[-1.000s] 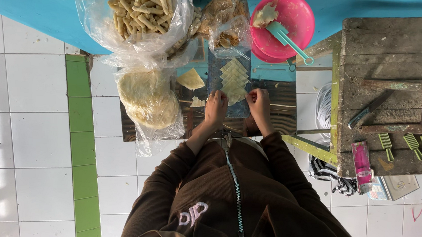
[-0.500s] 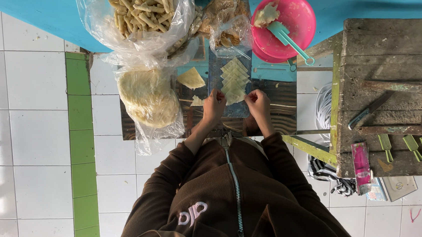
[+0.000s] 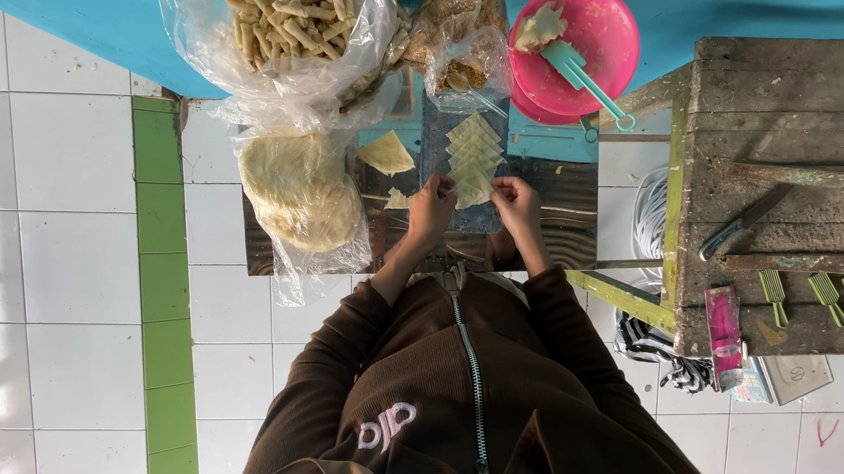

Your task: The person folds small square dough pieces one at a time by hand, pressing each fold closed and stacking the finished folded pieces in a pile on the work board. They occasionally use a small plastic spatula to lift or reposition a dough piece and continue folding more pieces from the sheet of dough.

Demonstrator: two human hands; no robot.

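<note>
From the head camera, looking straight down, both hands meet over a small dark wooden table (image 3: 565, 203) that stands on white floor tiles. The left hand (image 3: 431, 211) and the right hand (image 3: 517, 202) each have their fingers curled in, pinching the nearest piece of a row of dough wrappers (image 3: 474, 156). The wrappers are pale yellow, thin and flat, roughly diamond-shaped, overlapping one another in a line that runs from the table's middle toward its far edge. The pinched piece lies at the near end of that row, between the two hands.

A single folded wrapper (image 3: 386, 153) sits just left of the row. At the table's left edge a clear bag of round dough sheets (image 3: 300, 189) rests; beyond it, at the far left corner, a bag of rolled snacks (image 3: 289, 11). At the far right corner stands a pink bowl (image 3: 609, 31) with a teal spatula (image 3: 580, 74).
</note>
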